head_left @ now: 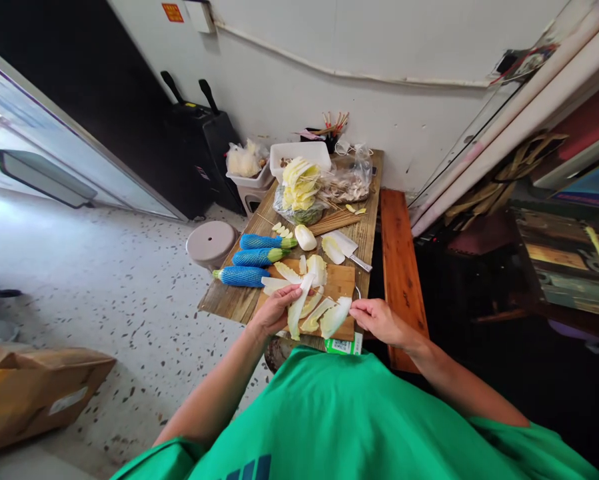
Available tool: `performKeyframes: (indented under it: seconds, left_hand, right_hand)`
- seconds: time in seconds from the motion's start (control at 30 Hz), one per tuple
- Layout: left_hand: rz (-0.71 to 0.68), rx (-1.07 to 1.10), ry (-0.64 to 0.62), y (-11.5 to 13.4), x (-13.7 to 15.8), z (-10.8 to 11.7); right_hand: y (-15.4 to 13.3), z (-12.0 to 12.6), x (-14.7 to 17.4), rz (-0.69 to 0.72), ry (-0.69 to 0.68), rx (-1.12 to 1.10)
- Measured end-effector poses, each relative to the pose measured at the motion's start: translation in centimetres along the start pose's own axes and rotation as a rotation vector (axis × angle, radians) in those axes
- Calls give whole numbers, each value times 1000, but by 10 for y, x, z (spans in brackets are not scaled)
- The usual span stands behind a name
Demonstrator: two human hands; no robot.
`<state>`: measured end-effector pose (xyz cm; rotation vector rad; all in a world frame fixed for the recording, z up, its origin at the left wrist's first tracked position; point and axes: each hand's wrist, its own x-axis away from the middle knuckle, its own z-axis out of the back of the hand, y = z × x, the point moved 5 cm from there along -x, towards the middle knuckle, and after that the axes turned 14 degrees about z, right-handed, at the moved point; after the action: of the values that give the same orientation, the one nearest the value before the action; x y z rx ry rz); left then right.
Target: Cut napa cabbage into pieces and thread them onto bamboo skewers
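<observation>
My left hand (pixel 278 309) pinches a long pale strip of napa cabbage leaf (pixel 299 308) over the wooden cutting board (pixel 343 279). My right hand (pixel 376 319) is closed, fingertips together at the edge of a broad white cabbage leaf (pixel 336 317); whatever is between them is too small to make out. More cut leaves and a leafy cabbage piece (pixel 316 270) lie on the board. Just beyond it rests a cleaver (pixel 348 248) with a leaf on its blade. A cabbage heart (pixel 305 237) sits behind the board.
Zucchini in blue netting (pixel 252 258) lie at left. Behind are wooden skewers (pixel 335 221), a pile of skewered cabbage leaves (pixel 300 183), a white tub (pixel 299 155) and a bag of mushrooms (pixel 352 180). A round stool (pixel 212 243) stands left, a wooden bench (pixel 403 273) right.
</observation>
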<state>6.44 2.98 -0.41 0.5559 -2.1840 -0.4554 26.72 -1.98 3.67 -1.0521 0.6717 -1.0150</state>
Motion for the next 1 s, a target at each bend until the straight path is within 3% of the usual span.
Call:
performKeyframes:
  seconds: [0.4, 1.0]
  left_hand:
    - [-12, 22, -128, 7, 8, -9]
    - [16, -48, -162, 11, 13, -13]
  right_hand:
    - [-19, 4, -2, 10, -17, -5]
    - [-22, 6, -1, -4, -51, 4]
